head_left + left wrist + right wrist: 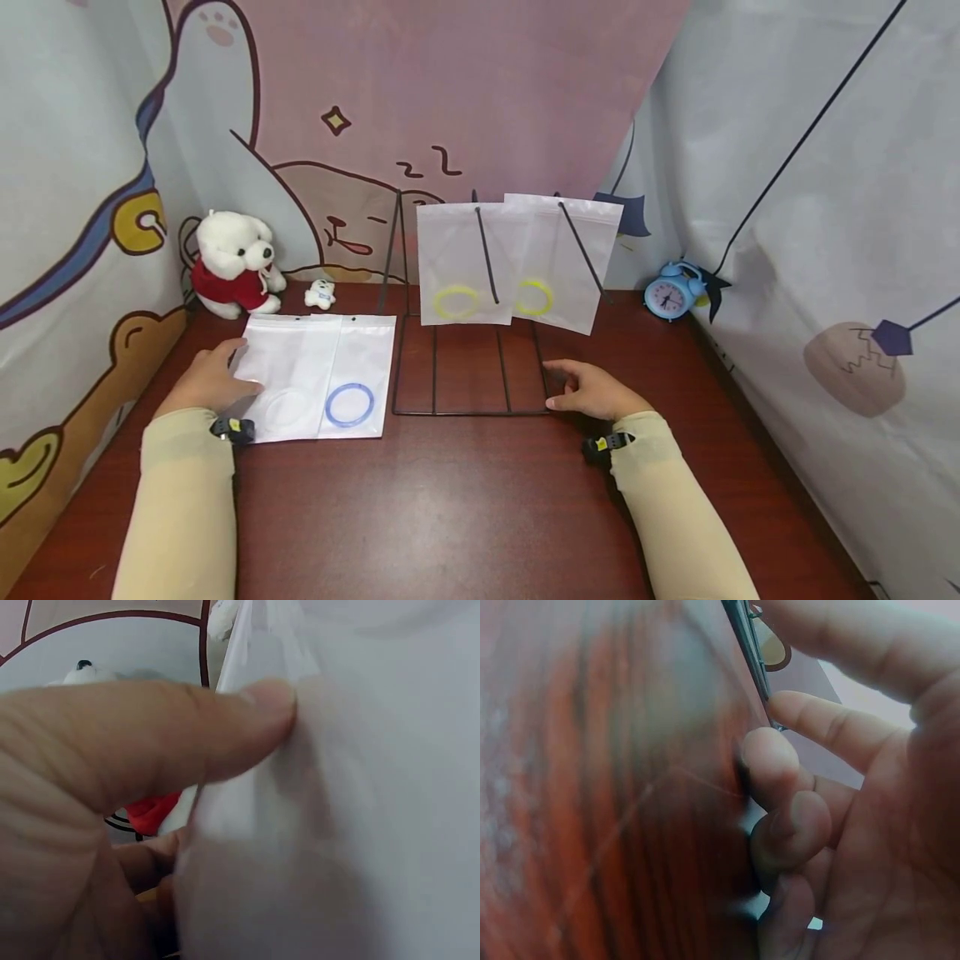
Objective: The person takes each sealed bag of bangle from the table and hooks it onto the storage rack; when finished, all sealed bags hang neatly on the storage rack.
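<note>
My left hand (206, 379) pinches the left edge of a white zip bag (273, 358), its thumb on the face and its other fingers behind, as the left wrist view shows. A pale ring (285, 408) shows in this bag. Beside it, partly overlapping, lies a second bag with a blue ring (349, 405). My right hand (596, 390) is at the right side of a black wire rack (471, 413); its thumb and index fingertips are at the wire, the other fingers loosely curled. Two white bags (465, 250) with yellow rings (534, 297) hang from the rack's prongs.
A white plush bear (232, 267) in red sits at the back left, with a small white figure (320, 294) near it. At the back right stands a blue alarm clock (670, 292). Patterned cloth encloses the brown table (435, 517) on three sides.
</note>
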The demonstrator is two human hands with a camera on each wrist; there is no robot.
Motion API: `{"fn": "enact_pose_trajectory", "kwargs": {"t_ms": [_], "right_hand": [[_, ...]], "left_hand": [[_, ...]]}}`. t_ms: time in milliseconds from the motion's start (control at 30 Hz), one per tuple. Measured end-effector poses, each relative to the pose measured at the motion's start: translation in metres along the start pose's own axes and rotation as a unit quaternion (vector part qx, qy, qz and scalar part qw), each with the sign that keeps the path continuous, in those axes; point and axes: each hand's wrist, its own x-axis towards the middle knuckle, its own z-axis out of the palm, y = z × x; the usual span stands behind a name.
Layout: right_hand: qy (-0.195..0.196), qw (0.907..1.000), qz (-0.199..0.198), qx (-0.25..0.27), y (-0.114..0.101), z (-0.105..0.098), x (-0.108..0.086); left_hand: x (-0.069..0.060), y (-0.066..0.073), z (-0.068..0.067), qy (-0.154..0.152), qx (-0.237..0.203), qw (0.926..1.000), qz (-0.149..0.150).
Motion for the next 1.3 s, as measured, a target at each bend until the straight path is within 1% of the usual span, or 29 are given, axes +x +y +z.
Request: {"fn": "enact_pose_trajectory", "kwargs": {"t_ms": [133,233,367,500,600,667,800,867,1000,1100,1200,1300], "right_hand": [[-0.002,1.0,0.0,0.004,0.0,0.0,0.0],[-0.002,1.0,0.001,0.005,0.0,0.0,0.0],[-0.002,1.0,0.001,0.007,0.001,-0.001,0.001],[-0.002,1.0,0.001,0.008,0.002,0.0,0.002],[-0.001,1.0,0.001,0.007,0.004,0.0,0.002],[0.0,1.0,0.001,0.006,0.006,0.001,0.003],[0.001,1.0,0.001,0.008,0.007,0.001,0.003],[0.0,1.0,-0.001,0.008,0.008,0.001,0.004],[0.001,1.0,0.001,0.007,0.008,0.001,0.004],[0.001,1.0,0.003,0.007,0.008,0.001,0.005],[0.002,1.0,0.001,0.008,0.008,0.001,0.004],[0.003,1.0,0.0,0.009,0.008,0.001,0.004]], "left_hand": [[-0.001,0.001,-0.001,-0.017,-0.033,0.9993,0.0],[-0.002,0.001,-0.002,-0.019,-0.053,0.9983,0.013],[-0.003,-0.001,-0.004,-0.006,-0.06,0.997,0.049],[-0.004,-0.001,-0.006,0.007,-0.083,0.9936,0.076],[-0.005,0.0,-0.006,0.012,-0.1,0.9915,0.082],[-0.006,0.004,-0.007,0.013,-0.106,0.9909,0.082],[-0.01,0.011,-0.008,0.006,-0.127,0.9898,0.064],[-0.012,0.015,-0.009,0.003,-0.145,0.988,0.054],[-0.014,0.021,-0.009,0.006,-0.174,0.9836,0.049],[-0.015,0.025,-0.008,0.014,-0.187,0.9803,0.061],[-0.017,0.03,-0.007,0.022,-0.201,0.9757,0.085],[-0.019,0.037,-0.007,0.023,-0.21,0.9716,0.107]]}}
